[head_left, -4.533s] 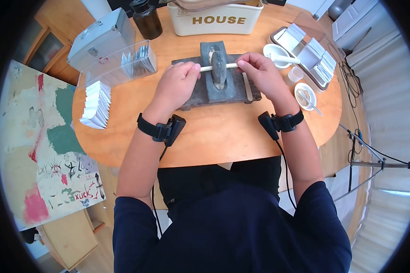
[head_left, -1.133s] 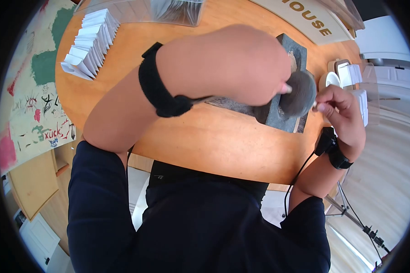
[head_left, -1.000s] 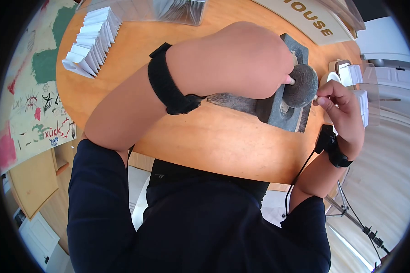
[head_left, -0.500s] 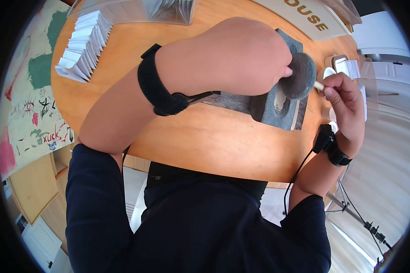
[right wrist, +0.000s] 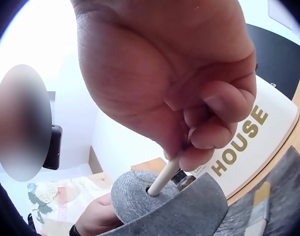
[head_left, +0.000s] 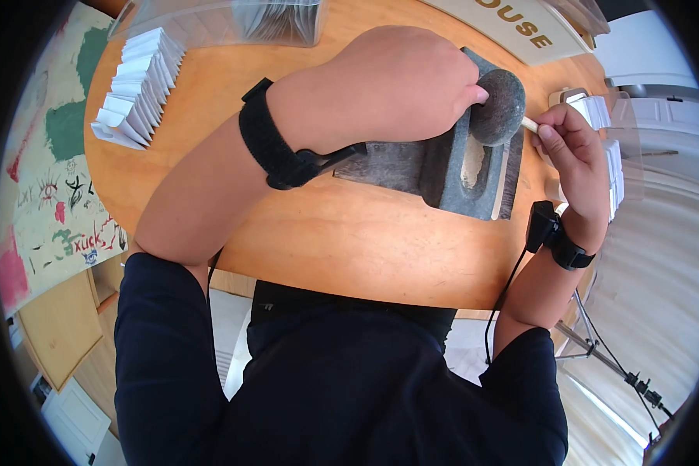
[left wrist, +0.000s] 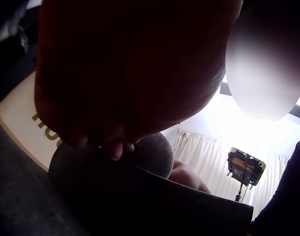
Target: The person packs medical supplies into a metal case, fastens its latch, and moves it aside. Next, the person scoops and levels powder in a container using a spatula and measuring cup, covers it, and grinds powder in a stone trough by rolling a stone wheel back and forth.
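Note:
A grey stone grinding wheel (head_left: 502, 109) stands on edge in a boat-shaped stone trough (head_left: 452, 172). Tan powder (head_left: 471, 168) lies in the near part of its groove. A pale rod handle (head_left: 530, 124) runs through the wheel's centre. My right hand (head_left: 579, 151) grips the rod's right end between thumb and curled fingers; the right wrist view shows the rod (right wrist: 164, 178) entering the wheel's hole. On the other side, my left hand (head_left: 400, 85) holds the rod's left end, its fingers mostly hidden in the head view and dark in the left wrist view.
Under the trough is a dark wooden board (head_left: 384, 167) with a narrow pale strip (head_left: 499, 182) on it. Folded white papers (head_left: 140, 89) stand at left, near a clear box (head_left: 276, 23). The HOUSE bin (head_left: 512, 31) is behind; white packets (head_left: 613, 175) lie beyond my right hand.
Over the last second the wheel has rolled toward the trough's far end with both hands, uncovering more powder at the near end. Since the oldest frame the head view has turned and moved closer.

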Demonstrator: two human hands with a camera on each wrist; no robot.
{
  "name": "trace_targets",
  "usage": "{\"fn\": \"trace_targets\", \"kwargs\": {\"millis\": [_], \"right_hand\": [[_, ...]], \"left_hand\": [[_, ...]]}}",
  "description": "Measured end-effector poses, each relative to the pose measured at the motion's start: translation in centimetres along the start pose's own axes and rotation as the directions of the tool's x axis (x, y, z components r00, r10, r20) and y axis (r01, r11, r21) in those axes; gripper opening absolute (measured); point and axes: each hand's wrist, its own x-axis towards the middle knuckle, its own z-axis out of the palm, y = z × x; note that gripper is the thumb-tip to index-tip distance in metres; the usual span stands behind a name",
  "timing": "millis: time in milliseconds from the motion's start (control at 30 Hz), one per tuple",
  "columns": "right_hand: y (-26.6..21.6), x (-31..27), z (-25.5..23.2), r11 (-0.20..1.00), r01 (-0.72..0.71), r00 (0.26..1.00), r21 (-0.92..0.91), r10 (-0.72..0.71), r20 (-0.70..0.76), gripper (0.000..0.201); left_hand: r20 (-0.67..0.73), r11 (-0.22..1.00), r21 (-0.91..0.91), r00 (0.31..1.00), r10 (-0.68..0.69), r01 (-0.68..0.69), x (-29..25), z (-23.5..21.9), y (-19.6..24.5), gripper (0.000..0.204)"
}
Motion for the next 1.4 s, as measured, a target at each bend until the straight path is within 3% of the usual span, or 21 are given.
{"fn": "trace_targets", "kwargs": {"millis": [133,333,467,567,633,667,733,833,867,900,967,1033,1067,1300,1367,1400], "right_hand": [[0.0,0.0,0.0,1.000,-0.025,1.000,-0.006,0.025,-0.003,0.007],[0.1,0.1,-0.1,1.000,0.022,1.000,0.012,-0.022,0.017,0.006],[0.5,0.5,-0.2,0.999,0.038,0.999,-0.003,-0.038,-0.012,0.008],[0.2,0.3,-0.1,0.996,0.052,0.998,-0.077,-0.055,-0.040,0.009],[0.3,0.1,-0.4,0.994,0.016,0.994,-0.110,-0.004,0.110,0.011],[0.2,0.1,-0.2,0.991,0.066,0.994,-0.116,-0.054,0.099,0.011],[0.4,0.5,0.0,0.986,0.073,0.997,-0.150,-0.070,0.023,0.011],[0.2,0.1,0.2,0.980,0.071,0.995,-0.186,-0.083,-0.056,0.011],[0.2,-0.1,0.1,0.975,0.110,0.993,-0.194,-0.114,-0.010,0.012],[0.1,-0.2,0.1,0.968,0.149,0.989,-0.199,-0.144,0.040,0.013],[0.2,0.2,0.2,0.951,0.136,0.990,-0.276,-0.139,0.008,0.012],[0.8,0.5,0.5,0.948,0.171,0.975,-0.268,-0.202,-0.091,0.011],[0.7,0.2,0.2,0.950,0.188,0.979,-0.249,-0.201,-0.025,0.010],[0.3,0.4,0.4,0.936,0.157,0.971,-0.314,-0.204,-0.123,0.010],[-0.1,0.0,0.3,0.942,0.154,0.987,-0.299,-0.158,0.011,0.011],[-0.1,0.1,0.6,0.943,0.151,0.988,-0.296,-0.157,0.006,0.011]], "left_hand": [[-0.046,0.998,-0.054,0.998,-0.039,0.037,0.2,-0.2,0.1,0.031],[-0.107,0.997,-0.018,0.992,0.070,-0.073,0.2,-0.6,0.0,0.033],[-0.063,0.997,-0.052,0.997,0.045,-0.049,0.5,-0.9,-0.1,0.032],[0.047,0.998,-0.070,0.999,0.005,-0.002,0.4,-1.6,0.2,0.031],[0.171,0.996,-0.087,0.985,-0.007,0.022,0.3,-2.2,0.7,0.031],[0.190,0.996,-0.084,0.982,0.016,0.000,0.4,-2.1,0.9,0.031],[0.037,0.996,-0.072,0.998,-0.054,0.056,0.5,-1.6,1.2,0.033],[0.148,0.996,-0.060,0.988,-0.052,0.062,0.8,-2.1,1.0,0.031],[0.230,0.978,-0.143,0.966,-0.116,0.152,0.6,-2.7,1.5,0.030],[0.250,0.980,-0.145,0.964,-0.094,0.134,0.6,-2.4,1.4,0.030],[0.107,0.984,-0.118,0.987,-0.122,0.134,0.4,-1.6,0.9,0.031],[0.166,0.988,-0.106,0.981,-0.096,0.114,0.5,-2.0,0.9,0.031],[0.208,0.990,-0.093,0.975,-0.082,0.103,0.5,-2.2,1.0,0.031],[0.221,0.983,-0.062,0.963,-0.156,0.173,0.6,-2.3,1.2,0.032],[0.301,0.979,-0.062,0.939,-0.168,0.195,0.5,-3.0,1.7,0.032],[0.306,0.980,-0.060,0.938,-0.165,0.192,0.5,-2.6,1.5,0.032]]}}
